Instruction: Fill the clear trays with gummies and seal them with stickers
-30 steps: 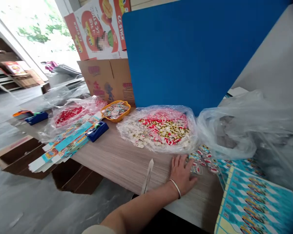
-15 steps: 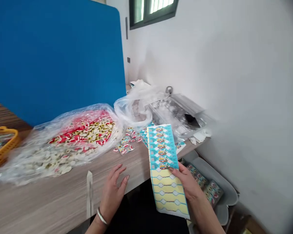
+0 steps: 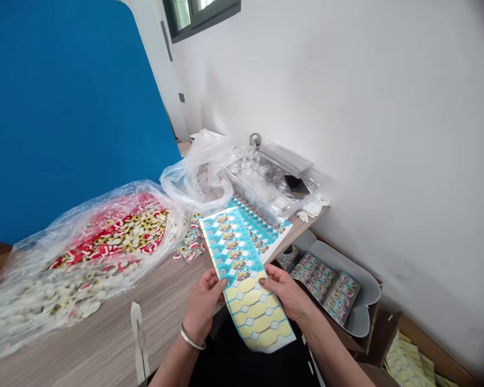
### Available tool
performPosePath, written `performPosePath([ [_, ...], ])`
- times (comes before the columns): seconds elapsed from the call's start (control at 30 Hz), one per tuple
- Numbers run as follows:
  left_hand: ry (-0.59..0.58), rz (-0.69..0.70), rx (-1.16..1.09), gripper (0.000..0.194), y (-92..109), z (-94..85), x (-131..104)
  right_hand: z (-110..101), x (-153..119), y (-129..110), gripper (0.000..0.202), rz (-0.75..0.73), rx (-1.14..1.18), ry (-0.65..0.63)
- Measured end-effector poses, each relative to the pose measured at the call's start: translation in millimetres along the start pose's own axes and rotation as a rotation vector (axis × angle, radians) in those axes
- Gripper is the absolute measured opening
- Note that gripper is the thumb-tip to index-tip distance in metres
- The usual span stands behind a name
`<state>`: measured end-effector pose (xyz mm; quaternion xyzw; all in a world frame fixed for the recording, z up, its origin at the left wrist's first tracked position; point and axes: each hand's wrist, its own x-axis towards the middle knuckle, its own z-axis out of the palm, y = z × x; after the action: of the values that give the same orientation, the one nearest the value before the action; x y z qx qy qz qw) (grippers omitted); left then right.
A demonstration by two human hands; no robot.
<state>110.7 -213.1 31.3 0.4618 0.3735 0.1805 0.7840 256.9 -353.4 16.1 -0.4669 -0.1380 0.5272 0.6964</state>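
Note:
A long sticker sheet (image 3: 248,287) is held up in front of me, over the table's front edge. Its upper half carries blue printed labels; the lower half is bare yellow backing with cut outlines. My left hand (image 3: 204,301) pinches its left edge, thumb on top, and a silver bangle circles that wrist. On the opposite edge my right hand (image 3: 287,293) grips the sheet between thumb and fingers. Behind it, more blue label sheets (image 3: 262,223) lie on the table. Small filled packets (image 3: 190,247) sit just left of the sheet.
A large clear bag of red, white and yellow pieces (image 3: 116,236) covers the table's left side. Further back are a crumpled plastic bag (image 3: 205,174) and a clear tray (image 3: 266,180) with a black object (image 3: 297,185). Below right, a grey bin (image 3: 365,290) holds packets.
My left hand, formerly free with fingers apart, has moved right and taken the sheet's left edge. The view has turned right, showing more of the bin and a box of yellow sheets.

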Motion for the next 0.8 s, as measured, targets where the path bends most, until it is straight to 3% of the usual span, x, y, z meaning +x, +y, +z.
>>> performPosePath([
  [0.13,0.069,0.009,0.081,0.057,-8,-19.6,5,11,22,20,0.036,0.025,-0.065,0.010],
  [0.23,0.032,0.066,0.166,0.063,-10,-20.8,13,3,37,23,0.048,-0.018,-0.148,0.080],
  [0.4,-0.125,0.091,0.299,0.060,-17,-6.6,24,-58,54,-3,0.057,-0.033,-0.453,0.326],
  [0.5,-0.110,0.160,0.430,0.039,-28,-7.7,29,-91,72,-29,0.051,0.025,-0.646,0.268],
  [0.57,-0.009,0.323,0.616,0.028,-34,-16.8,32,-102,87,-43,0.049,0.028,-0.753,0.272],
  [0.7,0.341,0.713,1.097,0.026,-32,-50.2,42,-103,111,-53,0.056,-0.015,-1.086,0.513],
  [0.8,0.515,0.775,1.302,0.041,-24,-77.2,54,-98,113,-47,0.059,-0.103,-1.352,0.619],
])
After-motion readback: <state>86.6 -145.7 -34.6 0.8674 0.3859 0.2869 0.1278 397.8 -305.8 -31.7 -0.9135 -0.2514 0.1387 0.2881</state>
